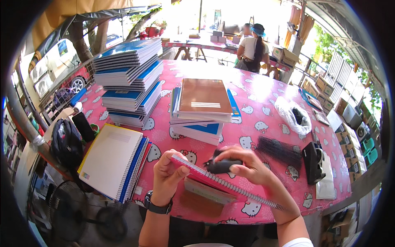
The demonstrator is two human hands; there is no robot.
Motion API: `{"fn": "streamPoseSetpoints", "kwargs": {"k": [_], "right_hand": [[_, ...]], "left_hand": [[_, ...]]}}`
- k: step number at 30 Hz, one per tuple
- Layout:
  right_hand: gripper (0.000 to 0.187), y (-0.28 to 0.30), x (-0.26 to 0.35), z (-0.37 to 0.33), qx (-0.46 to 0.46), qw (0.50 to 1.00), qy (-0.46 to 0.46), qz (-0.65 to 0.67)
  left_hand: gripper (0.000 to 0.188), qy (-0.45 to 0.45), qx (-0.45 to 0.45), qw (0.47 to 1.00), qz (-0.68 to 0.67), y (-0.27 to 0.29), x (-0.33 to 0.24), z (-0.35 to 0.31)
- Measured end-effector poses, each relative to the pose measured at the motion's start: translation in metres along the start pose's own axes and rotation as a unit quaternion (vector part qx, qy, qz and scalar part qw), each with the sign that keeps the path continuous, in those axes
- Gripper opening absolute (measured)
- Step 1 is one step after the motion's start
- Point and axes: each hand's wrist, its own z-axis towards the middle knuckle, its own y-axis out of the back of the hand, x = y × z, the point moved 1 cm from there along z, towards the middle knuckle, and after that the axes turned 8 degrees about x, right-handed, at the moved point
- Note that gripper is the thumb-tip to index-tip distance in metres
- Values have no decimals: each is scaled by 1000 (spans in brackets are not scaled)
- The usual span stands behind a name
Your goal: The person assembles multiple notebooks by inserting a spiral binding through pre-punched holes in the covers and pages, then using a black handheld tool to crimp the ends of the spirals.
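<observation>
A pink-covered spiral notebook [197,177] is tilted up in front of me, its wire-like coil running along the upper edge and sticking out past the right end. My left hand [168,175] grips its left end between thumb and fingers. My right hand [249,162] is closed around a black hand tool [224,166], which looks like pliers, with its tip close to the coil. Whether the jaws touch the coil I cannot tell. Beneath the notebook lies a brown block [201,203] with a pale strip [210,191] beside it.
A tall stack of blue-covered spiral notebooks [133,92] stands back left. A brown-topped stack [204,98] sits mid-table; cream-covered notebooks [108,150] lie near left. Black coils [279,150], a black device [312,164] and a white plastic bag [284,115] are right. Another person [255,49] stands beyond.
</observation>
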Motion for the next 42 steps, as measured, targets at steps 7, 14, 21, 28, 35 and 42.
{"fn": "streamPoseSetpoints", "kwargs": {"k": [7,14,21,28,35,42], "right_hand": [[59,-3,5,-10,22,978,126,163],[59,6,7,4,-28,998,18,-48],[68,2,6,2,-2,990,69,123],[56,-3,-30,20,-87,970,42,-225],[51,24,-138,-71,-32,831,-127,-541],[36,-1,87,-45,-176,949,106,-238]], "left_hand": [[23,-30,50,997,53,-7,-4,3],[47,-56,-40,996,63,-24,-6,3],[51,-114,-12,986,118,-31,-11,4],[48,-83,4,985,152,-29,-14,2],[38,-72,44,995,43,-32,-20,13],[35,-54,6,974,222,-76,-35,15]]}}
